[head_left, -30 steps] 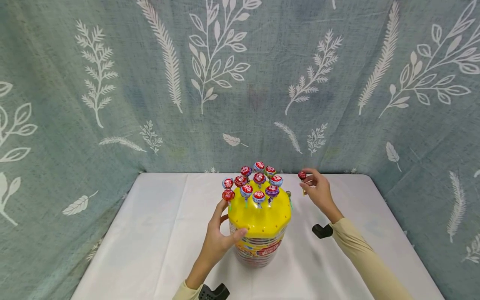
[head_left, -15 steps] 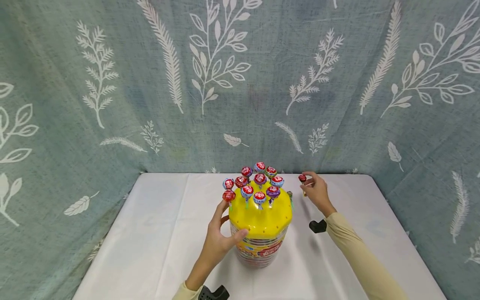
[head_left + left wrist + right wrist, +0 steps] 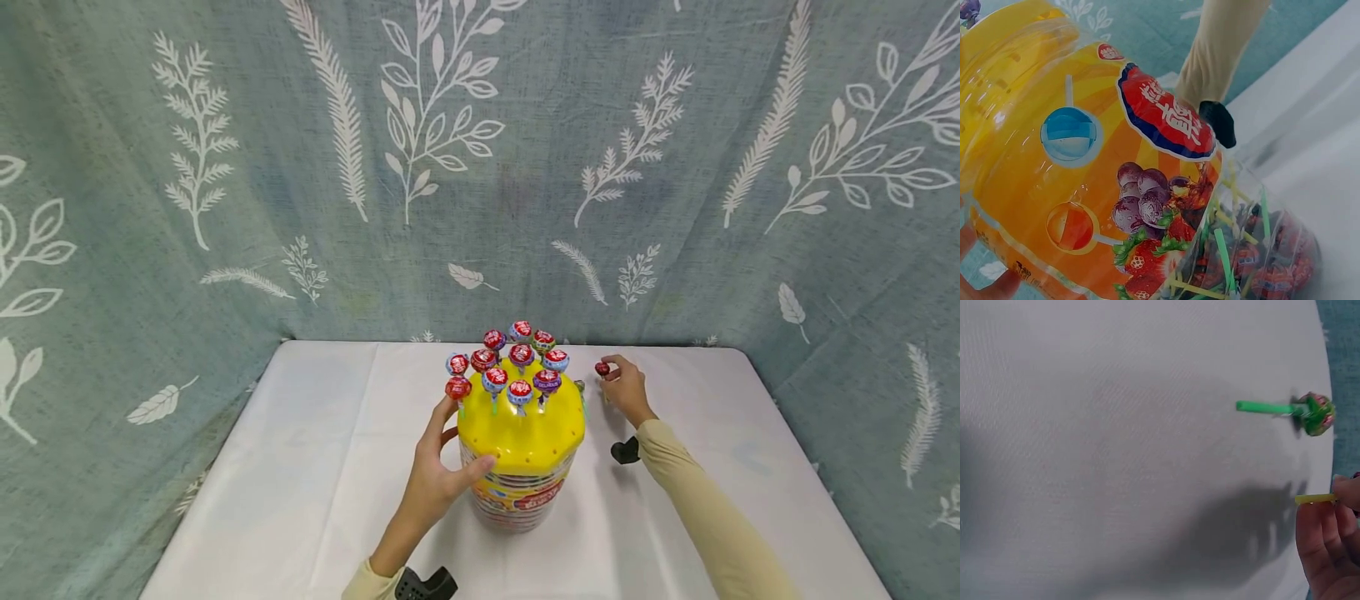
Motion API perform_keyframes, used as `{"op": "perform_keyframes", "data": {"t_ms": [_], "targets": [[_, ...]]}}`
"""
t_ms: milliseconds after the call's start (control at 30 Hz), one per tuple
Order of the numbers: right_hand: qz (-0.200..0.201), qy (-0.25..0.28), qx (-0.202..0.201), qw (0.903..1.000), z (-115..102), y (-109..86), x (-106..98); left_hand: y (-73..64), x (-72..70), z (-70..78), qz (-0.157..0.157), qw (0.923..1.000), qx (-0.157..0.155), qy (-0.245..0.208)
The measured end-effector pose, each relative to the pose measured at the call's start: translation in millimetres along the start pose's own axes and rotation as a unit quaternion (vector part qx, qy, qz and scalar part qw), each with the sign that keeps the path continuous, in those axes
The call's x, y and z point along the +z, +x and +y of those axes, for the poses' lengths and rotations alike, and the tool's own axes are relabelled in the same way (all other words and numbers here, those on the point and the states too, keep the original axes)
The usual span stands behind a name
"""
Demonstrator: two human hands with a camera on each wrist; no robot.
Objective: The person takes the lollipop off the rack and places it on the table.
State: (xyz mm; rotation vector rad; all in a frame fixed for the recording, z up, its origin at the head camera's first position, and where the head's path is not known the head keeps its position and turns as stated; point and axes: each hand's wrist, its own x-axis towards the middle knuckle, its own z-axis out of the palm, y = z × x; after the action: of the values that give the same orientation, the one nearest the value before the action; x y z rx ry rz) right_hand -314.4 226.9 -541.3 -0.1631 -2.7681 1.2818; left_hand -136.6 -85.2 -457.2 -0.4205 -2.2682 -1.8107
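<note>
A clear plastic jar (image 3: 1035,181) with a fruit-printed orange label and a yellow lid (image 3: 517,442) stands on the table. Several wrapped lollipops (image 3: 521,357) stick up from the lid. My left hand (image 3: 442,475) holds the lid's left side, thumb in front and fingers reaching behind. To the jar's right, my right hand (image 3: 626,392) pinches a lollipop (image 3: 602,367) with a dark red wrapper and a yellow stick (image 3: 1315,499). Beside this hand, a green lollipop (image 3: 1315,415) lies on the table, partly hidden behind the lid in the head view.
The table (image 3: 330,467) has a white cloth over it. Leaf-patterned green fabric (image 3: 480,200) hangs behind and at both sides. More lollipops (image 3: 1272,269) with green and yellow sticks fill the jar's lower part.
My right hand has moved slightly left and lower, toward the jar, with the red lollipop still pinched. The left hand stays on the lid and the jar has not moved.
</note>
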Motion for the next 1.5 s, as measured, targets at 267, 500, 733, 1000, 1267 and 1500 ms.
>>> {"op": "perform_keyframes", "data": {"t_ms": [267,500,733,1000,1267,1500], "targets": [[-0.032,-0.038,0.029,0.9984,19,0.1,3,0.0,2.1,1.4,0.002,1.0000,0.004,-0.001],[-0.032,-0.042,0.026,0.9983,19,-2.0,1,0.4,2.2,1.9,0.006,1.0000,0.003,-0.005],[-0.023,-0.061,0.031,0.9974,14,-5.3,-4,0.7,1.1,0.5,0.005,0.9999,0.009,-0.001],[-0.012,-0.028,-0.014,0.9994,-7,-13.7,-21,-1.5,-2.5,-1.1,0.014,0.9998,0.010,0.010],[0.001,0.022,-0.071,0.9972,-31,-29.7,-58,2.7,-5.9,5.3,-0.013,0.9999,0.001,0.001],[0.007,0.037,-0.128,0.9911,-56,-53.5,-86,4.0,-7.9,7.2,-0.042,0.9991,-0.003,0.000]]}}
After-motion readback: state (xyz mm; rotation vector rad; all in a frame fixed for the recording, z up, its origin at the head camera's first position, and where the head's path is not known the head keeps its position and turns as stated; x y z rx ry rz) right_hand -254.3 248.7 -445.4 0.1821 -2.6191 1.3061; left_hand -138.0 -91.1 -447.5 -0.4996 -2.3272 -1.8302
